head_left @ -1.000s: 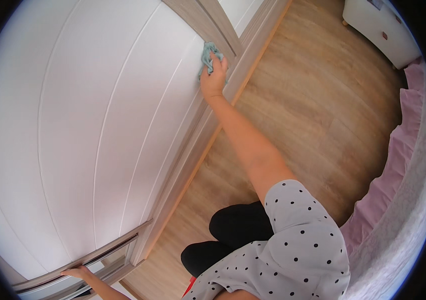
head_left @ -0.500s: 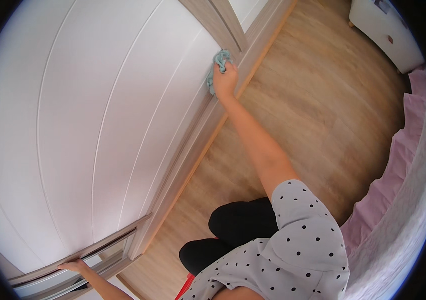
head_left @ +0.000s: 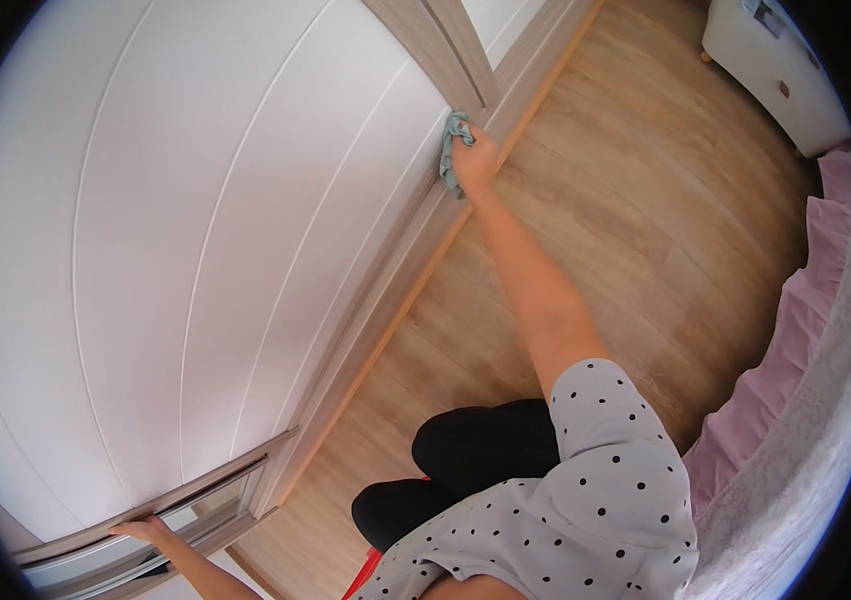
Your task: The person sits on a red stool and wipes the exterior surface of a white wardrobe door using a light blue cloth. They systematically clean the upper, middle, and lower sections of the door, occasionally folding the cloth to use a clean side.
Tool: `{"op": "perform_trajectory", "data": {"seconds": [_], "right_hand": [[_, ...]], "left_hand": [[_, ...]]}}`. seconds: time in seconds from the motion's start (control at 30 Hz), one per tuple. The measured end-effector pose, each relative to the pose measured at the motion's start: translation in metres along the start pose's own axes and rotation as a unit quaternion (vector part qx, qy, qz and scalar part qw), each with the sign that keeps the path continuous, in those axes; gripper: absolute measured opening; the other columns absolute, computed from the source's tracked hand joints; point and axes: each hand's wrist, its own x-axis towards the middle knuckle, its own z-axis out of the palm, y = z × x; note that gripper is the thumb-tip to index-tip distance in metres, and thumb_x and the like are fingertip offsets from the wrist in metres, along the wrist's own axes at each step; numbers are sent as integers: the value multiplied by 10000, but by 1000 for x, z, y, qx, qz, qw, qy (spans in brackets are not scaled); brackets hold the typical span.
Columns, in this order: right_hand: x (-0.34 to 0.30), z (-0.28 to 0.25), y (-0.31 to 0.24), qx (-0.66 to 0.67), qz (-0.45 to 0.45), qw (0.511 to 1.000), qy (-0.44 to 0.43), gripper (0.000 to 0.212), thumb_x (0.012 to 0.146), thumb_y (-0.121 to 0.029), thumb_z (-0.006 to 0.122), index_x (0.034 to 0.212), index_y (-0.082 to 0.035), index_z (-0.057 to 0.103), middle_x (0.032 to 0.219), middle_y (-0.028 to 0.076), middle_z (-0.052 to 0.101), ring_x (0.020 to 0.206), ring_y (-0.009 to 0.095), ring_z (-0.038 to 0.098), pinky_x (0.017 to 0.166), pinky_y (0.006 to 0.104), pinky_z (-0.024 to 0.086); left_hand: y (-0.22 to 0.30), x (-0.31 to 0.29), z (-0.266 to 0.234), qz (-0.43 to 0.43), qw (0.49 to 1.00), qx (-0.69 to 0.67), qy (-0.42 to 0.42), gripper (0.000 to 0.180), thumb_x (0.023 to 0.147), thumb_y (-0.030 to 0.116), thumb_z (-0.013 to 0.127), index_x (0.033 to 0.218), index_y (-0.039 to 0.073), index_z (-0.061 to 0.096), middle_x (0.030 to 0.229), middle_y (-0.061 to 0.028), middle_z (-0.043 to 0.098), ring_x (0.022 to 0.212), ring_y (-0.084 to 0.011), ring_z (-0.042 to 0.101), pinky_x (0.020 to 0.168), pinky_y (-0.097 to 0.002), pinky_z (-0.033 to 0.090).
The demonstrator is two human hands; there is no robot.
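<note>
A crumpled blue-green cloth (head_left: 453, 152) is bunched in my right hand (head_left: 478, 160), whose fingers are closed around it. It presses against the lower edge of a white grooved door panel (head_left: 236, 230), beside the corner of its wood-toned frame (head_left: 426, 40). Part of the cloth hangs down toward the frame's base. At the lower left, my left hand (head_left: 143, 529) rests on the door's wooden side edge (head_left: 201, 487) with fingers stretched along it and no loose object in it.
Wood-look floor (head_left: 636, 210) runs along the door's bottom rail (head_left: 376, 290). To the right stands a bed with a pink ruffled skirt (head_left: 781, 350). A white cabinet with small knobs (head_left: 771, 75) is at the far right. My bent knees (head_left: 486, 440) are close to the rail.
My right hand has shifted slightly right and down with the cloth, along the panel's lower edge. My left hand stays at the door's side edge.
</note>
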Motion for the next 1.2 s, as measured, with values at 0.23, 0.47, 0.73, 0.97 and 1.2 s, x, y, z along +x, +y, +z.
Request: {"op": "perform_trajectory", "data": {"seconds": [0.23,0.47,0.73,0.97,1.2], "right_hand": [[-4,2,-10,-35,-7,999,-19,220,751,-90,576,943,2,629,753,221,604,671,286,598,625,342,461],[-5,2,-27,-44,1,999,-10,217,727,-69,578,927,-11,639,781,227,611,724,349,604,655,380,470],[-9,-8,-40,-106,77,989,-70,175,718,-94,582,828,40,610,756,240,594,712,377,584,631,412,455],[-118,-11,-4,-79,71,972,-211,160,727,-115,583,733,46,574,714,251,568,683,378,574,601,432,439],[-29,8,8,4,104,993,-54,143,727,-116,586,749,25,592,710,228,580,665,364,576,596,419,440]], "left_hand": [[8,-22,17,5,1000,-14,-7,831,836,658,251,1360,15,207,1399,-155,242,1259,-324,276,1048,-429,250],[12,-22,13,-15,1000,-19,-10,824,846,641,256,1355,-5,204,1396,-170,237,1255,-334,275,1052,-420,249],[6,-22,13,4,1000,-12,-11,835,838,655,257,1360,6,198,1398,-156,242,1255,-324,281,1050,-417,253],[7,-24,17,3,1000,2,1,861,830,671,232,1360,-6,191,1400,-165,231,1261,-320,275,1049,-420,252],[0,-4,7,10,999,-13,-33,843,830,671,229,1363,18,202,1406,-150,235,1269,-314,258,1061,-418,216]]}}
